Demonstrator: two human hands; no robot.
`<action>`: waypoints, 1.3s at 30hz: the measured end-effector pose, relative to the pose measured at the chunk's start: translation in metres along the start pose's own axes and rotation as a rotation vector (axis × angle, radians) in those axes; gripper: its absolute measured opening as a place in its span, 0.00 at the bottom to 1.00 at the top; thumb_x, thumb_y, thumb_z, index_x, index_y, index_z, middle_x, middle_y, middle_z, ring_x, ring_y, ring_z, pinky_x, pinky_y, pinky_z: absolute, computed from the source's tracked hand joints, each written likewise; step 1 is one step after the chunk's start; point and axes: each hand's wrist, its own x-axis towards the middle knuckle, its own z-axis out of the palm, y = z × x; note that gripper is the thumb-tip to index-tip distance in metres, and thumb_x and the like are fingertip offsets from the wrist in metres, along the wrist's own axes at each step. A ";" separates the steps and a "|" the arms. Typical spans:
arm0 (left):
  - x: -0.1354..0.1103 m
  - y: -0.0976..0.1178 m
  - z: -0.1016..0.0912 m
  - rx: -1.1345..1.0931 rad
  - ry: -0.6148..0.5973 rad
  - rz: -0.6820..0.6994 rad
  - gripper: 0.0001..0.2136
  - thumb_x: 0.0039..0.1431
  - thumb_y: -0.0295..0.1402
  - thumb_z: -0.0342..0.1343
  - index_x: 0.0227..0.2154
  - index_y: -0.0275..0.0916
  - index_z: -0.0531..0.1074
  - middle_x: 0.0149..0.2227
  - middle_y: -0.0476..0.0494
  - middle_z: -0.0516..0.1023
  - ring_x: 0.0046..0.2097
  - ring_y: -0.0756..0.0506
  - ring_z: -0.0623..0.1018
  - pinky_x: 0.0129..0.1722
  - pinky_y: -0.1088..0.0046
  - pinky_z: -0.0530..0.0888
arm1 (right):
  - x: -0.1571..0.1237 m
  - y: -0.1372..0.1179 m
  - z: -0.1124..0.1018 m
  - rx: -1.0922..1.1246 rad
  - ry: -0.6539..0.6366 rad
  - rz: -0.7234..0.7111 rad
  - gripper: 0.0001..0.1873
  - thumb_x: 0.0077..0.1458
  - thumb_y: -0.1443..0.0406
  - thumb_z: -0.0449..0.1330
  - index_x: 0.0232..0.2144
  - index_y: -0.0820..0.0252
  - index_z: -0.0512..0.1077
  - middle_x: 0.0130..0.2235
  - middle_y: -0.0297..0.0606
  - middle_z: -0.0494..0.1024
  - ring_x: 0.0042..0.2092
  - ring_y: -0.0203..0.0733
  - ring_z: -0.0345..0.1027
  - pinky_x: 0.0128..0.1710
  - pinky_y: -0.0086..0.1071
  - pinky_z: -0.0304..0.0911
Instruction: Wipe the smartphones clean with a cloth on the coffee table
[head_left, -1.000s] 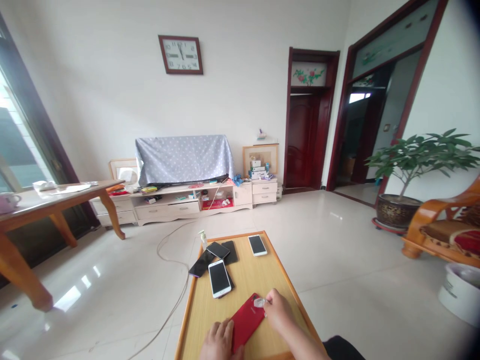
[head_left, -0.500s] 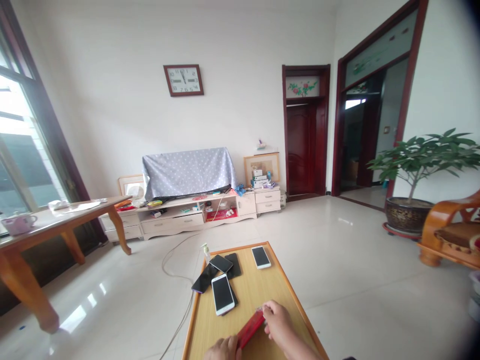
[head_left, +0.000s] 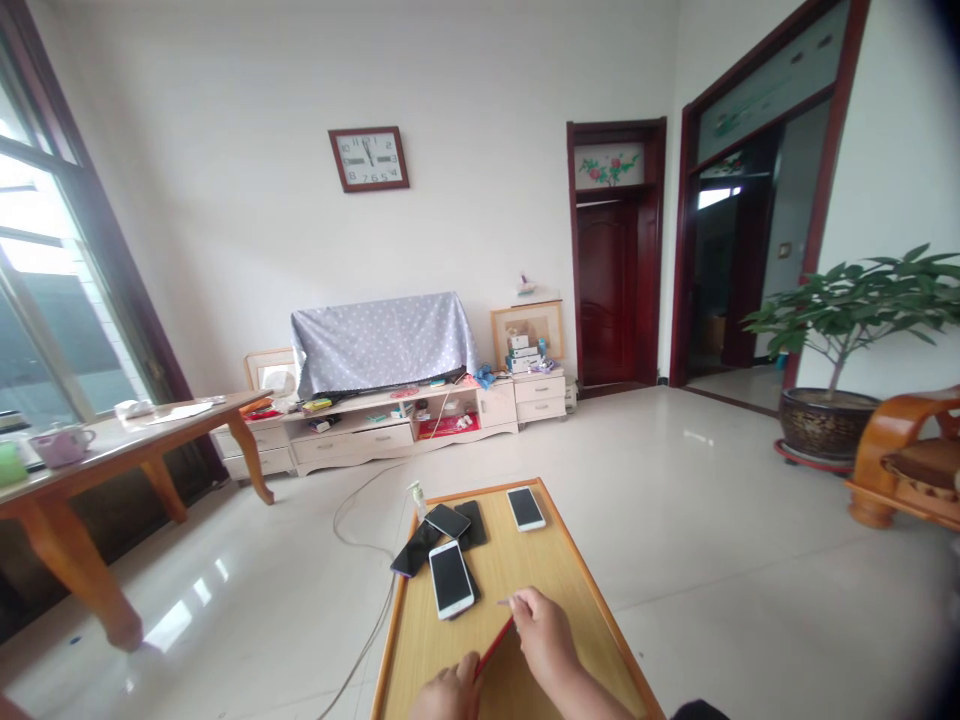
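Two bare hands meet at a red phone [head_left: 495,648] over the near part of the table [head_left: 544,560]. The phone is tilted so that it shows as little more than a thin edge, slanting between them. The left hand [head_left: 442,692] is closed on its near end, fingers bent; the bottom of the view cuts part of it off. The right hand [head_left: 543,635] has its fingers curled in, pinching a small pale scrap [head_left: 508,601] by the phone's far end; whether it also touches the phone, I cannot tell. Farther up, a white phone [head_left: 451,580] lies near overlapping black phones [head_left: 416,548] and a pump bottle [head_left: 418,501]. Another white phone [head_left: 526,508] lies apart, near the far right corner.
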 end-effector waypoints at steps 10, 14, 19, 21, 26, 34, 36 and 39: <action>-0.025 0.024 -0.038 -0.890 0.094 0.084 0.19 0.66 0.46 0.46 0.47 0.37 0.72 0.35 0.42 0.79 0.36 0.45 0.76 0.35 0.70 0.72 | -0.028 -0.041 -0.015 -0.251 -0.011 -0.296 0.20 0.66 0.64 0.50 0.54 0.50 0.75 0.44 0.41 0.78 0.43 0.42 0.74 0.44 0.31 0.67; -0.030 0.032 -0.047 -1.212 0.027 0.016 0.23 0.62 0.51 0.52 0.48 0.36 0.72 0.36 0.44 0.77 0.36 0.46 0.75 0.35 0.69 0.74 | 0.002 -0.047 -0.047 -0.350 0.230 -0.275 0.18 0.65 0.65 0.51 0.50 0.54 0.78 0.46 0.43 0.76 0.44 0.42 0.72 0.45 0.32 0.68; -0.031 0.042 -0.060 -1.509 0.051 -0.098 0.26 0.55 0.51 0.61 0.51 0.39 0.73 0.38 0.44 0.78 0.37 0.46 0.77 0.41 0.67 0.76 | -0.033 -0.056 -0.038 -0.468 0.195 -0.685 0.21 0.65 0.69 0.49 0.56 0.56 0.73 0.55 0.46 0.74 0.56 0.50 0.66 0.56 0.45 0.65; -0.033 0.044 -0.067 -1.617 0.046 -0.084 0.24 0.55 0.50 0.63 0.49 0.39 0.74 0.40 0.42 0.79 0.40 0.45 0.78 0.43 0.66 0.76 | -0.051 -0.060 -0.032 -0.537 0.091 -0.814 0.23 0.65 0.67 0.51 0.62 0.57 0.67 0.61 0.45 0.70 0.64 0.54 0.58 0.60 0.51 0.61; -0.044 0.050 -0.073 -1.662 0.018 -0.095 0.25 0.56 0.48 0.63 0.52 0.40 0.74 0.40 0.41 0.79 0.39 0.45 0.78 0.41 0.69 0.75 | -0.047 -0.071 -0.042 -0.655 0.145 -0.685 0.26 0.68 0.61 0.50 0.67 0.53 0.60 0.68 0.40 0.60 0.71 0.61 0.40 0.65 0.63 0.46; -0.054 0.057 -0.080 -1.729 -0.011 -0.052 0.25 0.55 0.47 0.64 0.54 0.45 0.73 0.45 0.40 0.80 0.44 0.42 0.78 0.47 0.65 0.73 | -0.056 -0.084 -0.044 -0.674 -0.080 -0.807 0.30 0.69 0.54 0.49 0.69 0.43 0.51 0.70 0.29 0.54 0.72 0.58 0.35 0.68 0.64 0.35; -0.056 0.058 -0.081 -1.688 -0.017 -0.064 0.26 0.54 0.49 0.64 0.53 0.44 0.74 0.41 0.41 0.80 0.42 0.43 0.78 0.45 0.66 0.73 | -0.050 -0.087 -0.048 -0.676 -0.037 -0.749 0.29 0.69 0.54 0.48 0.69 0.44 0.50 0.69 0.30 0.54 0.72 0.59 0.34 0.67 0.66 0.34; -0.057 0.061 -0.081 -1.627 -0.014 -0.090 0.26 0.53 0.51 0.64 0.51 0.41 0.76 0.38 0.42 0.80 0.38 0.45 0.77 0.42 0.68 0.73 | -0.034 -0.089 -0.058 -0.678 0.129 -0.582 0.27 0.71 0.57 0.44 0.69 0.47 0.51 0.69 0.34 0.55 0.72 0.60 0.33 0.65 0.71 0.34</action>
